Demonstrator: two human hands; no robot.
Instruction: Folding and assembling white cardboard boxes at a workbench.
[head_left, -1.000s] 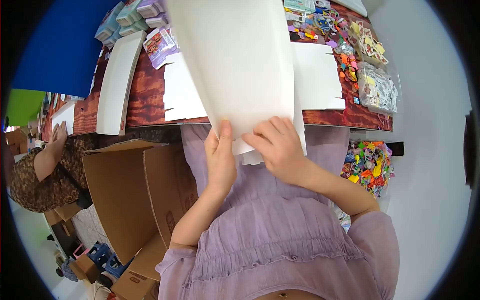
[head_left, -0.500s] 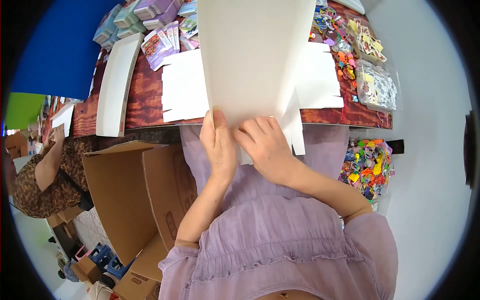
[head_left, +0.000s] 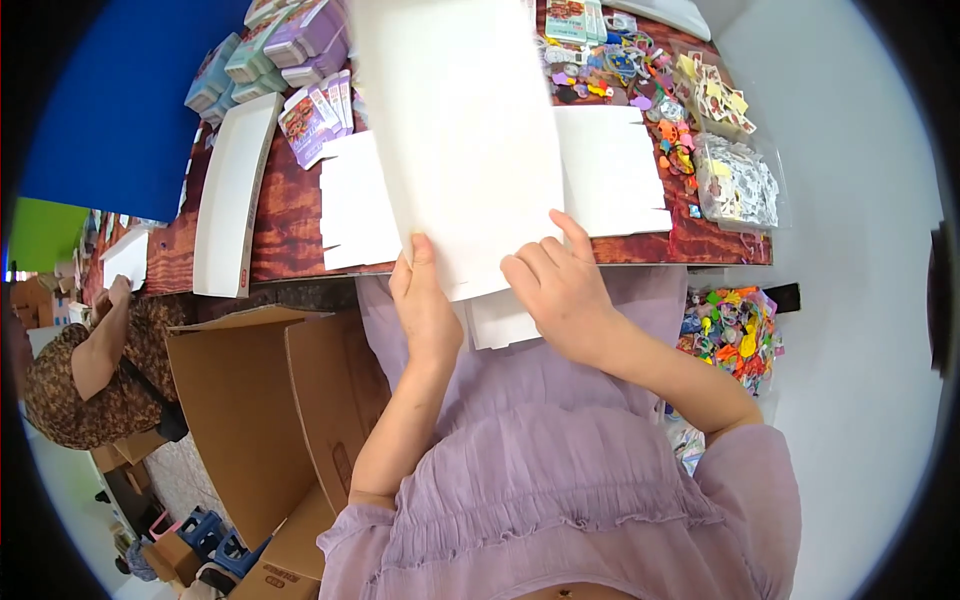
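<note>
In front of me a long white cardboard box [head_left: 465, 150] stands raised over the table edge, partly folded, its inner face toward me. My left hand [head_left: 427, 305] grips its left edge near the bottom corner, thumb on the inside. At the bottom right corner is my right hand [head_left: 565, 295], fingers curled against the card and one finger stretched up along the side. A white end flap [head_left: 503, 318] hangs below, between my hands. Behind the box, flat white card blanks [head_left: 612, 170] with notched ends lie on the table, showing on both sides.
A finished-looking white tray [head_left: 232, 200] lies on the wood-patterned table at left, near stacked small packs [head_left: 300, 40]. Colourful trinkets [head_left: 672, 130] and a clear tub [head_left: 740, 185] are at right. A large open brown carton [head_left: 245, 400] stands beside my left arm. A co-worker [head_left: 95, 370] sits far left.
The box has tilted and shifted left, its inner face now flatter toward me. The right side flap no longer sticks out. My right hand has moved right, with one finger lifted.
</note>
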